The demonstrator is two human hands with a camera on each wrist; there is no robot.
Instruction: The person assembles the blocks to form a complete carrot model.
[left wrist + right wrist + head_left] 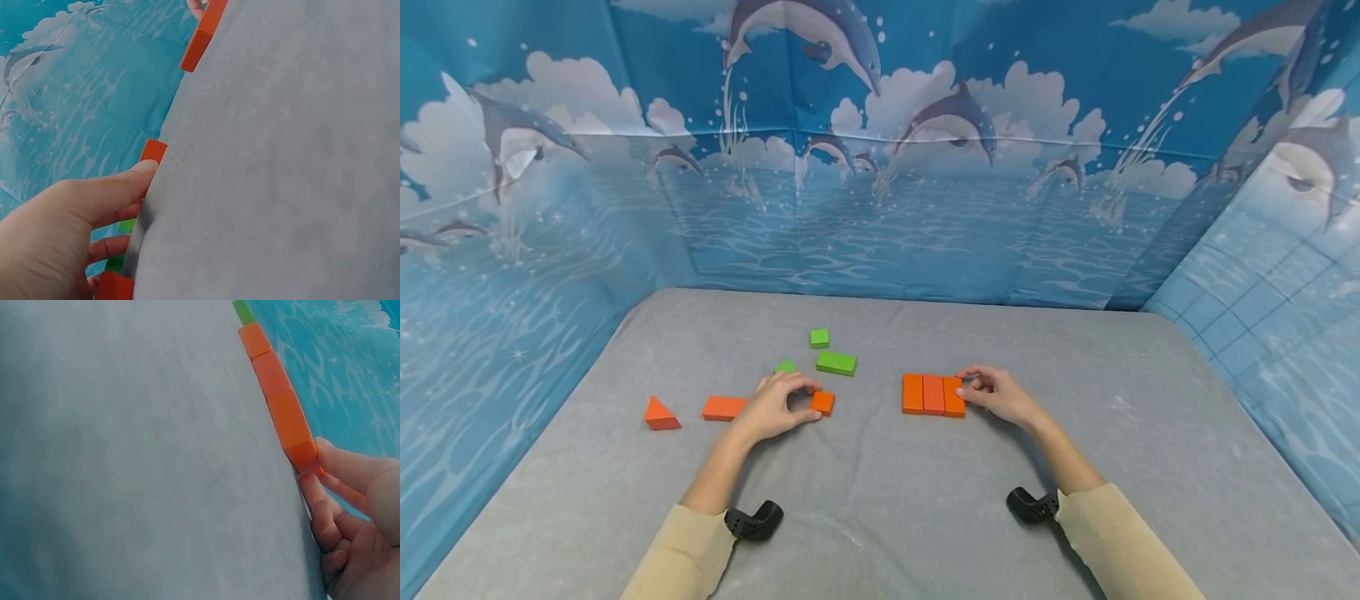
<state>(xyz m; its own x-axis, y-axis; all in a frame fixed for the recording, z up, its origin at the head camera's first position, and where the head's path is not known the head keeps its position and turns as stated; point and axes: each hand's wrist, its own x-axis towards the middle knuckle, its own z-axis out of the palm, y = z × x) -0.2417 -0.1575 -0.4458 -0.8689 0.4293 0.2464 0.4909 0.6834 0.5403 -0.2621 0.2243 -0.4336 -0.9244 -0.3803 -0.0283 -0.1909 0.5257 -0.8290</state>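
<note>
Orange row of 3 blocks [933,395] here, right hand [1002,397] pinching its end block [952,403]; left of that row, left hand [771,407] pinches a small orange block [823,403]!

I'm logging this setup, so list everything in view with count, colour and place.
Orange rectangular blocks: 4, orange, three in a row right of centre, one toward the left
Small square block: 1, orange, left of the row
Triangular block: 1, red-orange, far left
Green blocks: 3, green, toward the back, one partly hidden
Cloth covering: 1, grey, beneath the blocks
Dolphin-print backdrop: 1, mainly blue, back and sides
Wrist devices: 2, black, one per wrist
Sleeves: 2, beige, front
Hands: 2, bare, left pinching the square block, right touching the row's right end
</note>
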